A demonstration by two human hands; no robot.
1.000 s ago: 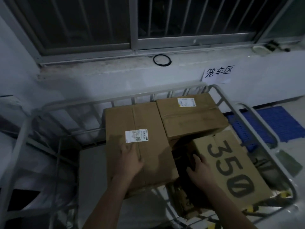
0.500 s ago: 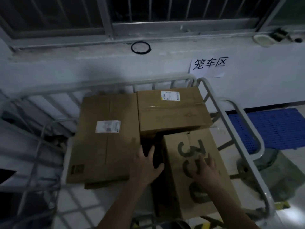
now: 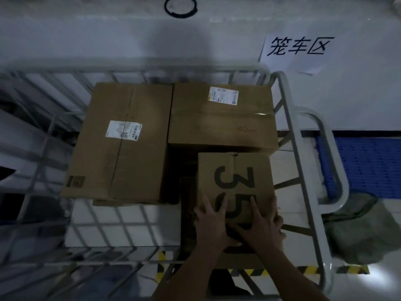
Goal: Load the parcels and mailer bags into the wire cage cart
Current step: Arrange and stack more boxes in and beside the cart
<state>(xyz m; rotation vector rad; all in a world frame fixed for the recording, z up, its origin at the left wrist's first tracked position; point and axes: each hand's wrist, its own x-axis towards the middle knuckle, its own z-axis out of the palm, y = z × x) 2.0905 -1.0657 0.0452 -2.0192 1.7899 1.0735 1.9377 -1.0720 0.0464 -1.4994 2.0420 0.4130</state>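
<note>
While the left hand (image 3: pixel 211 222) and right hand (image 3: pixel 263 225) lie flat, fingers spread, on the small box (image 3: pixel 236 161), a big box (image 3: pixel 221 124) sits beyond.

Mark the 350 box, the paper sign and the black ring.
350 box (image 3: pixel 235 178): head view, on the printed upper 3 of its top face.
sign (image 3: pixel 297 54): head view, middle of the sheet.
ring (image 3: pixel 181 16): head view, its lower arc.

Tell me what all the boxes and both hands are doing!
Wire cage cart: open-topped, holding the boxes.
350 box: closed, lying in the cart's near right side.
Left hand: flat on the 350 box, fingers straight.
Right hand: flat on the 350 box, fingers spread.
Large labelled box: closed, lying at the cart's left.
40 box: closed, at the cart's back right.
</note>
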